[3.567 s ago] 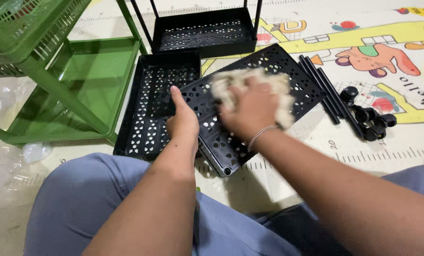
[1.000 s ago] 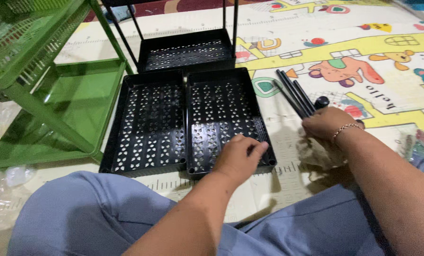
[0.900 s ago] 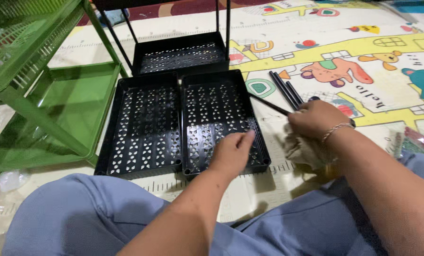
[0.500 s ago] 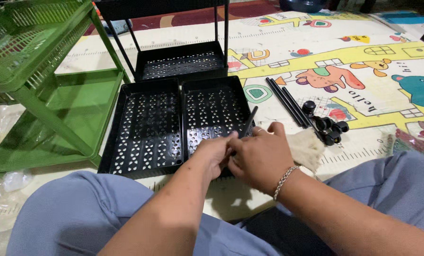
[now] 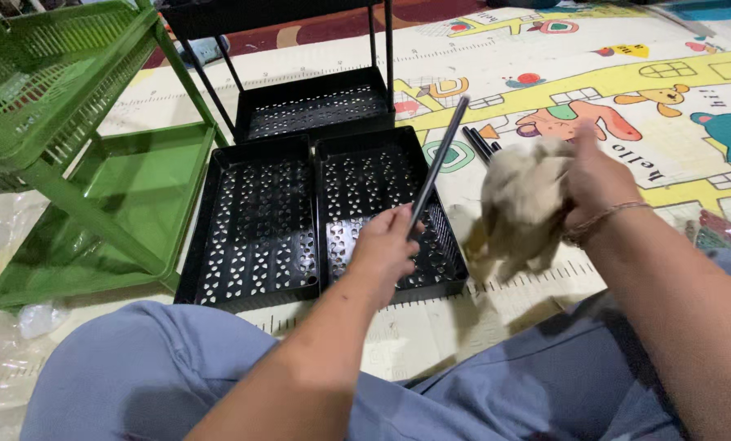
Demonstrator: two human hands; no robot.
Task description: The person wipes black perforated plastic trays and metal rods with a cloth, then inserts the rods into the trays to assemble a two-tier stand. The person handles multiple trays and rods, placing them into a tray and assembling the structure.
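Note:
My left hand [image 5: 386, 245] grips the lower end of a thin black rod [image 5: 439, 162], which slants up and away over the right black perforated tray [image 5: 357, 184]. My right hand [image 5: 598, 184], with a bracelet on the wrist, holds a crumpled beige cloth [image 5: 525, 200] lifted above the mat, to the right of the rod and apart from it. The left black tray [image 5: 255, 229] lies flush beside the right one on the floor in front of my knees.
A third black tray [image 5: 316, 106] with upright black posts stands behind the two. A green plastic shelf rack [image 5: 80, 163] lies at the left. More black rods [image 5: 480, 145] rest on the colourful play mat [image 5: 668, 106]. Clear plastic wrap [image 5: 6, 343] is at lower left.
My left hand has taken a black rod and raised it over the right tray. My right hand has lifted the beige cloth off the mat and swung it up to the right.

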